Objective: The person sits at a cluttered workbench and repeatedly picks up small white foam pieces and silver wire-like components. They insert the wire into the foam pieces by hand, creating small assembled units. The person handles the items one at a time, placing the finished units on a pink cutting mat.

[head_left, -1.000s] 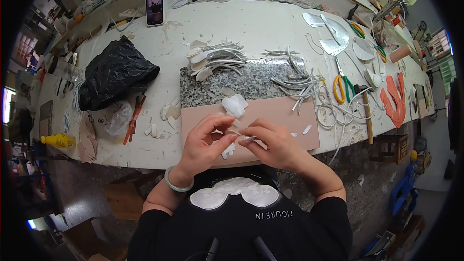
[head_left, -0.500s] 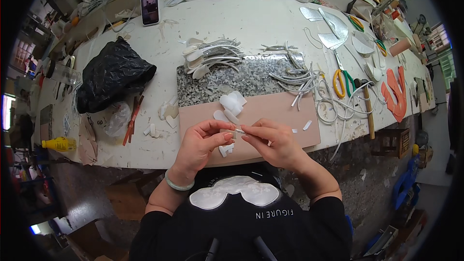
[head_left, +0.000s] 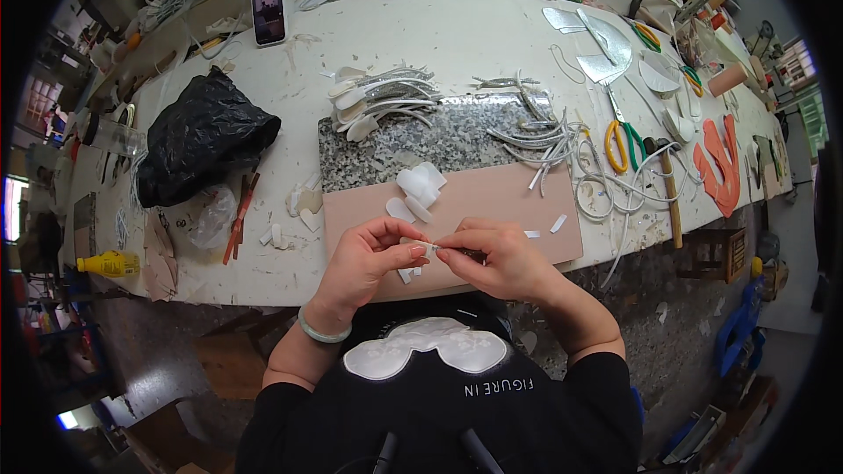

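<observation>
Over the near part of a pinkish-tan board (head_left: 518, 189), my left hand (head_left: 364, 259) and my right hand (head_left: 493, 256) meet at the fingertips. Both pinch a small white strip (head_left: 429, 247), mostly covered by the fingers. Just beyond them lies a loose heap of white rounded pieces (head_left: 420, 183). Short white strips (head_left: 558, 224) rest on the board to the right, and a few more sit beside my left hand. On the speckled stone slab (head_left: 404, 155) behind, a bundle of silver cords with pale rounded ends (head_left: 386, 96) lies left and loose silver cords (head_left: 536, 145) lie right.
A black plastic bag (head_left: 206, 136) and red strips (head_left: 239, 219) are on the left, with a yellow bottle (head_left: 107, 262) at the edge. To the right lie scissors (head_left: 622, 140), a hammer (head_left: 672, 197) and coral-coloured cut pieces (head_left: 720, 167). A phone (head_left: 269, 9) stands at the back.
My fingertips have shifted slightly around the white strip, and its visible part is turned differently. Both hands stay together in nearly the same place.
</observation>
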Action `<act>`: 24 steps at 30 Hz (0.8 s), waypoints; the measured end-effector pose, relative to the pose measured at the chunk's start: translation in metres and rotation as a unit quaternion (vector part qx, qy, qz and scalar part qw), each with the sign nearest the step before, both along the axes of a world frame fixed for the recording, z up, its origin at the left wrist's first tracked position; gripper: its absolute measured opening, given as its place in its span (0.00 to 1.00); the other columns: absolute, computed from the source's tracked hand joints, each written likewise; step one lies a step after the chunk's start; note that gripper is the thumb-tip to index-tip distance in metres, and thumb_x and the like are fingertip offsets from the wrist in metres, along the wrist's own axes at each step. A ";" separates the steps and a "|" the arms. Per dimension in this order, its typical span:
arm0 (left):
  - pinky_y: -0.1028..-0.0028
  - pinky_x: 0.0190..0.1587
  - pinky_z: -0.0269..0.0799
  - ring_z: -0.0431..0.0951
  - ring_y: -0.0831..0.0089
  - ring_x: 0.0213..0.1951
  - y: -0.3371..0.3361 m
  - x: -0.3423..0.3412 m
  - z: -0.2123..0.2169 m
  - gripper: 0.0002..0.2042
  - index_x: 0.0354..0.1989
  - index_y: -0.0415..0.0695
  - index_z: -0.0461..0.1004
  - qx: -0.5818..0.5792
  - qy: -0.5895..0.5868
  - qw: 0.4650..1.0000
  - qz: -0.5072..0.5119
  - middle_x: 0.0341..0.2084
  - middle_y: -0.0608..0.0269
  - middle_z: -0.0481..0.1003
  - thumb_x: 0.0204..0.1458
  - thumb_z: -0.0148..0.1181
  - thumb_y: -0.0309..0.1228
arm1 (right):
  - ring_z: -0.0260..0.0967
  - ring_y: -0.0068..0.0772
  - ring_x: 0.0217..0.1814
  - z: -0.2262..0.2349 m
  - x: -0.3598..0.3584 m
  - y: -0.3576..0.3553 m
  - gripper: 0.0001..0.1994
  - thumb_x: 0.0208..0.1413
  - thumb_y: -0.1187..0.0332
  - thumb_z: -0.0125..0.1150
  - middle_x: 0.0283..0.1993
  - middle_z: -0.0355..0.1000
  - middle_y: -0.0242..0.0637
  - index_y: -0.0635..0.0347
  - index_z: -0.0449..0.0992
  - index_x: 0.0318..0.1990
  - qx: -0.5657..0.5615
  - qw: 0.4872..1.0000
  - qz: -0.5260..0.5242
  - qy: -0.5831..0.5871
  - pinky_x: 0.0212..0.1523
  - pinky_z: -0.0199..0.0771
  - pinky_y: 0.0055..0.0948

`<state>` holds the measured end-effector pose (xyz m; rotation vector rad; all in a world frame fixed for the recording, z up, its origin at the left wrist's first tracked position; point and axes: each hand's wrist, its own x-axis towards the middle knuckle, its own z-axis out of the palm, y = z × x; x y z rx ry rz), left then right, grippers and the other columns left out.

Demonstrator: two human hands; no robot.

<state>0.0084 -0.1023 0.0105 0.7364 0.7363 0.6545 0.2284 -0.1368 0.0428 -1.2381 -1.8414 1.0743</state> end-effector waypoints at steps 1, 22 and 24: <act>0.71 0.46 0.78 0.80 0.71 0.40 0.000 0.000 0.000 0.09 0.43 0.35 0.73 -0.004 0.001 1.000 0.001 0.38 0.56 0.78 0.54 0.60 0.20 | 0.71 0.37 0.25 0.001 0.000 0.000 0.07 0.53 0.70 0.61 0.27 0.72 0.39 0.62 0.81 0.37 -0.003 1.000 0.001 -0.001 0.26 0.69 0.33; 0.78 0.45 0.75 0.78 0.75 0.40 -0.010 0.004 0.001 0.09 0.42 0.34 0.73 0.081 0.073 0.993 0.039 0.38 0.58 0.77 0.54 0.60 0.20 | 0.72 0.37 0.27 -0.001 -0.006 0.004 0.08 0.54 0.68 0.63 0.28 0.74 0.41 0.63 0.80 0.36 -0.092 0.995 0.018 0.043 0.28 0.69 0.32; 0.78 0.45 0.75 0.78 0.75 0.40 -0.013 0.003 0.001 0.09 0.43 0.34 0.73 0.100 0.095 0.990 0.033 0.38 0.58 0.77 0.54 0.60 0.21 | 0.70 0.32 0.26 -0.009 -0.008 0.003 0.08 0.53 0.68 0.65 0.26 0.73 0.39 0.64 0.80 0.35 -0.081 0.996 0.007 0.043 0.27 0.68 0.29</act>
